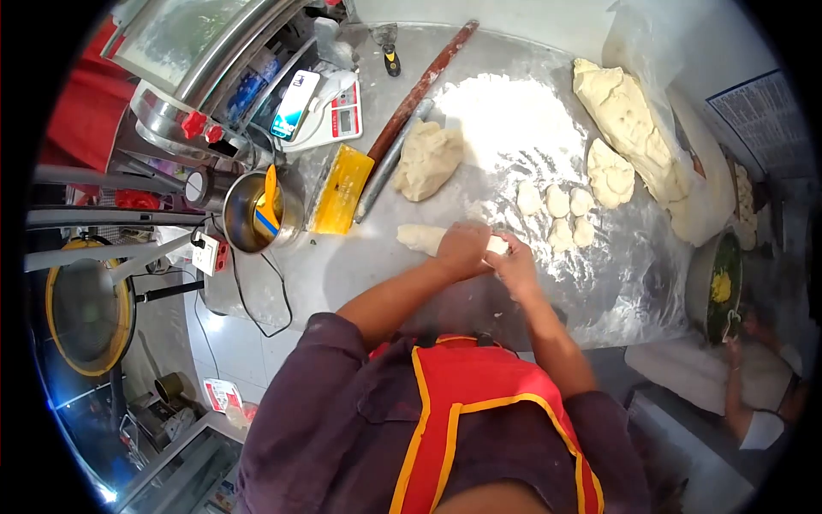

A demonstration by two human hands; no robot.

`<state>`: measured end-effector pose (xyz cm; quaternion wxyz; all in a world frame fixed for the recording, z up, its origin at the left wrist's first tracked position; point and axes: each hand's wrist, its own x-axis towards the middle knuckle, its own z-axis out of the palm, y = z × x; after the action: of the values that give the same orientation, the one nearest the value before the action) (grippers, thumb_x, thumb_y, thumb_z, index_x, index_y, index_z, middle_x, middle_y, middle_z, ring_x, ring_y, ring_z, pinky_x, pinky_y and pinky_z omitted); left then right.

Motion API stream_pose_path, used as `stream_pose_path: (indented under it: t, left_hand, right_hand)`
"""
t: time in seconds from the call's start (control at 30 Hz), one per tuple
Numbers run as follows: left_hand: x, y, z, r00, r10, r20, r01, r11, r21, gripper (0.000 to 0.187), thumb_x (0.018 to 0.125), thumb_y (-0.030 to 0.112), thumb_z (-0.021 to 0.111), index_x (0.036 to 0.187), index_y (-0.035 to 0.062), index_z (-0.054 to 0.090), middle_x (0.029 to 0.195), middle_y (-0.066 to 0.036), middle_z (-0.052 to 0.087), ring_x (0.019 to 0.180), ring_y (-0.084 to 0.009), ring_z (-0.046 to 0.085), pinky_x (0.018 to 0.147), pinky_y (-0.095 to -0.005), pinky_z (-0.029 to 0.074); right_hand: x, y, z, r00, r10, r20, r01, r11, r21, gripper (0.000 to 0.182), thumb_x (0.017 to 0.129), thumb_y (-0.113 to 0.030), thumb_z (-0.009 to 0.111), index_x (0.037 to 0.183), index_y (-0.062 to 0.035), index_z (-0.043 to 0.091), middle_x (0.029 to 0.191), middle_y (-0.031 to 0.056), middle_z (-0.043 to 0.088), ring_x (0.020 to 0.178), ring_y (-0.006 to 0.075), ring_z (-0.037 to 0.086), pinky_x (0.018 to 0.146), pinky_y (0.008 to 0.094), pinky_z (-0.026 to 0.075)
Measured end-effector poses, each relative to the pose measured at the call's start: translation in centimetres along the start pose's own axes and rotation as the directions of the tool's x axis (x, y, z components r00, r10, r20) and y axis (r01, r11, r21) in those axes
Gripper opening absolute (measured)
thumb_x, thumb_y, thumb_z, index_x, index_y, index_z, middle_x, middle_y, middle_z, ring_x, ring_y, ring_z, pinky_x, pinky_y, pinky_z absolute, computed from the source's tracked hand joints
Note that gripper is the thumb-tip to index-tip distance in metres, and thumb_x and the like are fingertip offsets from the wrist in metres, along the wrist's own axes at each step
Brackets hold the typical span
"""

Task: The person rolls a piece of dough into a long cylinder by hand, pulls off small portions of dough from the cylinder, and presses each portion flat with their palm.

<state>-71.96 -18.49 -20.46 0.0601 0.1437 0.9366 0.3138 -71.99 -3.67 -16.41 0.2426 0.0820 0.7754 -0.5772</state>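
A roll of dough (418,238) lies on the floured metal table near its front edge. My left hand (465,250) is wrapped over the roll's right part, covering it. Close beside it, my right hand (515,267) grips the roll's right end, where a pale bit of dough shows between the fingers. Several small dough pieces (557,203) sit in the flour to the right of my hands. Behind the roll rests a larger lump of dough (430,159), and another lump (610,175) lies at the right.
White flour (505,120) covers the table's back middle. A wooden rolling pin (421,96), metal rod (394,163), yellow scraper (340,190) and kitchen scale (344,116) stand left. A large dough mass (629,120) lies back right. Another person's hand (734,344) is by a pan (704,283).
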Motion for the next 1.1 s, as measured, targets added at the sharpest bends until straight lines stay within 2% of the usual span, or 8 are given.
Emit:
stream_pose_path:
  t: [0.1, 0.33, 0.5, 0.63, 0.7, 0.83, 0.97, 1.1]
  left_hand:
    - [0.1, 0.5, 0.5, 0.998, 0.007, -0.055, -0.005, 0.999, 0.048, 0.033, 0.073, 0.038, 0.065, 0.087, 0.009, 0.065, 0.083, -0.015, 0.067, 0.082, -0.0339, 0.063, 0.076, -0.0448, 0.046]
    - [0.7, 1.5, -0.8, 0.962, -0.089, 0.26, 0.051, 0.988, 0.149, 0.038, 0.075, 0.045, 0.06, 0.073, 0.0083, 0.07, 0.073, -0.017, 0.067, 0.075, -0.0353, 0.066, 0.073, -0.0458, 0.049]
    - [1.9, 0.1, -0.8, 0.956, -0.224, 0.189, 0.197, 0.969, 0.152, 0.037, 0.073, 0.044, 0.065, 0.075, 0.0083, 0.071, 0.073, -0.017, 0.068, 0.072, -0.0346, 0.067, 0.07, -0.0449, 0.051]
    - [2.2, -0.7, -2.4, 0.949, -0.271, 0.165, 0.264, 0.963, 0.059, 0.052, 0.068, 0.051, 0.075, 0.09, 0.0042, 0.067, 0.085, -0.016, 0.067, 0.084, -0.0332, 0.065, 0.077, -0.0453, 0.049]
    - [1.2, -0.4, -3.2, 0.985, -0.15, 0.088, 0.144, 0.987, 0.073, 0.062, 0.064, 0.051, 0.08, 0.099, 0.0033, 0.059, 0.096, -0.016, 0.063, 0.096, -0.0314, 0.06, 0.085, -0.043, 0.045]
    - [-1.6, -1.1, -4.3, 0.998, -0.068, -0.005, 0.067, 0.973, 0.22, 0.072, 0.061, 0.043, 0.085, 0.108, 0.0032, 0.049, 0.112, -0.016, 0.053, 0.111, -0.0291, 0.049, 0.092, -0.0416, 0.04]
    - [-2.4, -2.8, -3.8, 0.997, -0.068, 0.021, 0.062, 0.973, 0.223, 0.063, 0.066, 0.041, 0.081, 0.108, 0.0049, 0.053, 0.108, -0.014, 0.056, 0.106, -0.0291, 0.052, 0.091, -0.0413, 0.042]
    - [-2.8, -3.8, -3.4, 0.996, 0.08, -0.035, -0.079, 0.996, 0.031, 0.053, 0.07, 0.037, 0.078, 0.107, 0.0063, 0.056, 0.106, -0.012, 0.061, 0.102, -0.0303, 0.056, 0.089, -0.042, 0.043]
  right_hand:
    - [0.5, 1.1, 0.7, 0.976, -0.182, -0.122, 0.158, 0.97, -0.184, 0.025, 0.074, -0.005, 0.067, 0.099, -0.0015, 0.068, 0.074, -0.0008, 0.063, 0.062, 0.007, 0.054, 0.056, 0.0234, 0.044]
    - [-0.1, 0.6, 0.2, 0.996, 0.076, -0.056, -0.062, 0.976, 0.21, 0.018, 0.07, 0.0, 0.067, 0.088, -0.0012, 0.067, 0.074, 0.0015, 0.064, 0.065, 0.0086, 0.057, 0.058, 0.0234, 0.045]
    - [-2.6, -0.9, -1.1, 0.986, 0.165, 0.03, -0.156, 0.84, 0.52, 0.029, 0.073, 0.002, 0.067, 0.102, -0.0022, 0.064, 0.084, 0.0024, 0.065, 0.069, 0.0096, 0.057, 0.061, 0.0254, 0.046]
    - [-1.4, -1.6, -4.6, 0.993, 0.085, -0.084, -0.047, 0.923, 0.382, 0.037, 0.079, 0.0, 0.066, 0.115, -0.0028, 0.057, 0.092, 0.0039, 0.066, 0.081, 0.0108, 0.061, 0.071, 0.0248, 0.048]
    - [1.5, 1.0, -5.4, 0.977, -0.077, -0.2, 0.07, 0.997, -0.043, 0.035, 0.082, -0.01, 0.067, 0.114, -0.0008, 0.056, 0.104, 0.0096, 0.064, 0.086, 0.0185, 0.062, 0.075, 0.0319, 0.049]
    - [2.9, 1.2, -4.0, 0.935, -0.216, -0.283, -0.091, 0.623, -0.777, 0.034, 0.083, -0.023, 0.07, 0.103, -0.0005, 0.055, 0.106, 0.0182, 0.058, 0.097, 0.0333, 0.058, 0.081, 0.0432, 0.048]
    - [2.1, 0.8, -4.2, 0.884, -0.428, -0.186, 0.056, 0.493, -0.868, 0.037, 0.079, -0.026, 0.073, 0.103, -0.0019, 0.056, 0.105, 0.0198, 0.057, 0.101, 0.0387, 0.052, 0.085, 0.0465, 0.045]
    - [-0.3, -1.8, -1.5, 0.824, -0.564, -0.051, 0.41, 0.657, -0.633, 0.057, 0.077, -0.024, 0.078, 0.122, -0.0005, 0.053, 0.112, 0.0207, 0.056, 0.103, 0.0347, 0.054, 0.089, 0.0406, 0.045]
